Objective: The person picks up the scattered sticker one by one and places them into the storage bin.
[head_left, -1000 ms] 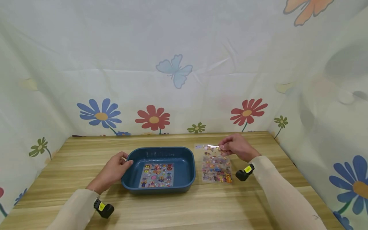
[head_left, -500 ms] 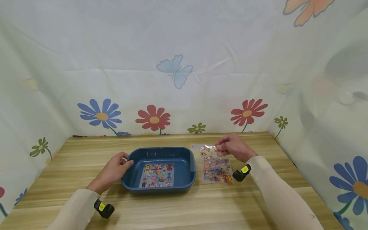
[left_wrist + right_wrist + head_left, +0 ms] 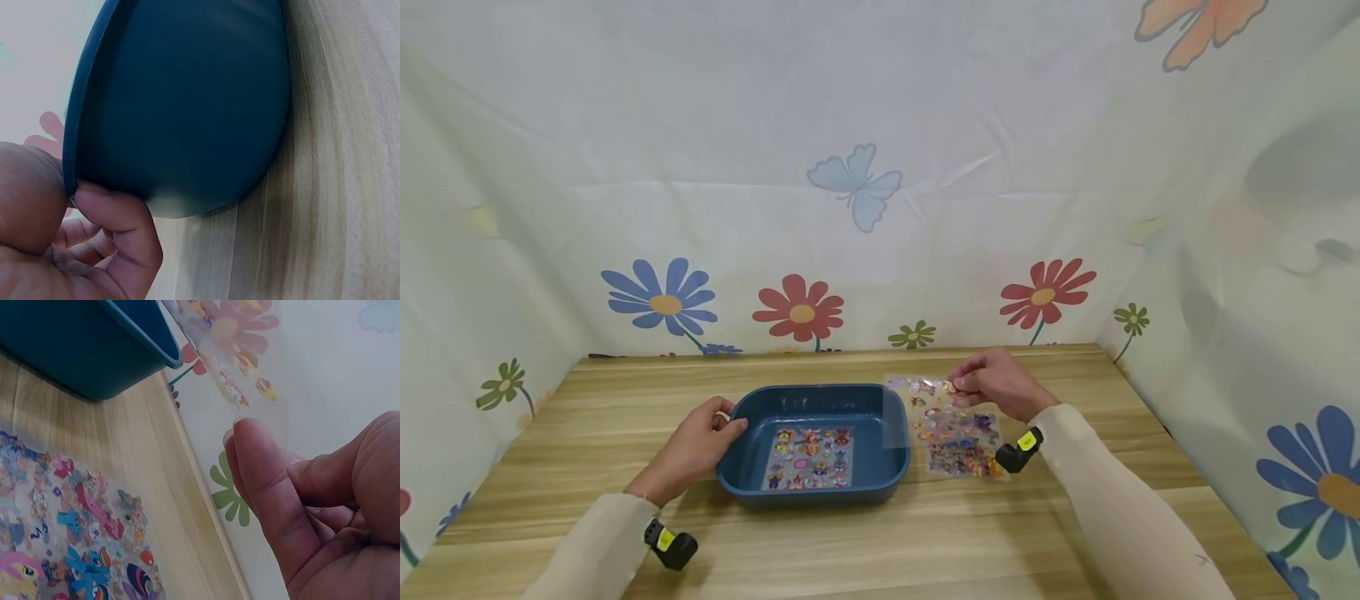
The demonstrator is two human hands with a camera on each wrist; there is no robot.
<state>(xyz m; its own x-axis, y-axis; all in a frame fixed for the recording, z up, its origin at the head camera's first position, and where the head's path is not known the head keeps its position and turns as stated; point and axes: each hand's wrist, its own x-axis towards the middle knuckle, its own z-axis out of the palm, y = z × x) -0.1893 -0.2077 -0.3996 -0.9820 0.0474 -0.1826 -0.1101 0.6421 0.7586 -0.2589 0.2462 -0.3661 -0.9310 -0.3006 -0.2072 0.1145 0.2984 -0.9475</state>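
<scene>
My left hand (image 3: 698,443) pinches the left rim of a dark blue plastic basin (image 3: 816,499); in the left wrist view, thumb and curled forefinger meet on the basin's lip (image 3: 74,125). Flat inside the basin lies a clear sticker sheet (image 3: 808,460) with cartoon figures. My right hand (image 3: 1002,387) pinches another clear sticker sheet (image 3: 925,412) by its upper right part, between thumb and forefinger. This sheet is raised, and its left edge overlaps the basin's right wall in the head view. Beneath it, on the table, rest more sticker sheets (image 3: 81,531) printed with colourful ponies.
The wood-grain table (image 3: 820,550) extends in front of the basin and to both sides. A white curtain (image 3: 737,108) with flowers and butterflies stands behind the table and at its sides. Each wrist wears a small black camera (image 3: 672,546).
My right hand has moved left, carrying the pinched sticker sheet from over the other sheets until its edge overlaps the basin. The left hand and basin have stayed put.
</scene>
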